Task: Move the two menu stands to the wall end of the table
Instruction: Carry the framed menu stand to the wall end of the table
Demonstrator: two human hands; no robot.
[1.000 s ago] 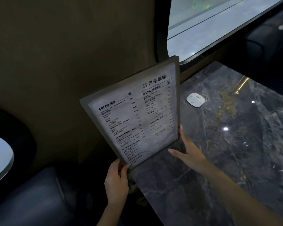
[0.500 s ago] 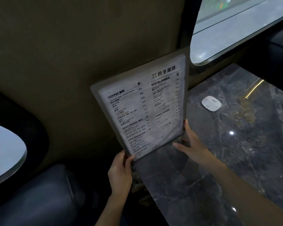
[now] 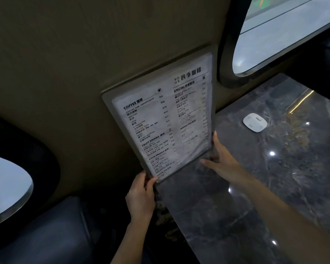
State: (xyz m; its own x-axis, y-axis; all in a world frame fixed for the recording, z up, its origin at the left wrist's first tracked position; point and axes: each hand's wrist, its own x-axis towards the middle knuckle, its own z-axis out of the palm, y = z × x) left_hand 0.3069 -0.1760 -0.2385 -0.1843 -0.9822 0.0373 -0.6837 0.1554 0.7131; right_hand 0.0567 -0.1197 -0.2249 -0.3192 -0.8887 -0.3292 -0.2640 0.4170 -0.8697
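Note:
One menu stand [image 3: 166, 119], a flat framed sheet printed with a coffee and drinks list, stands upright at the wall end of the dark marble table [image 3: 255, 178], close against the tan wall. My left hand [image 3: 141, 197] pinches its lower left corner. My right hand [image 3: 220, 159] holds its lower right edge, thumb up along the frame and fingers spread over the base. Only this one menu stand is in view.
A small white rounded square pad [image 3: 255, 122] lies on the table right of the stand. An oval window [image 3: 284, 35] is set in the wall above the table. A dark padded seat [image 3: 46, 235] is at lower left, and another window [image 3: 6, 187] shows at far left.
The stand has moved back and stands closer to the wall. Both hands keep the same grips on its lower corners, and my view has shifted slightly left.

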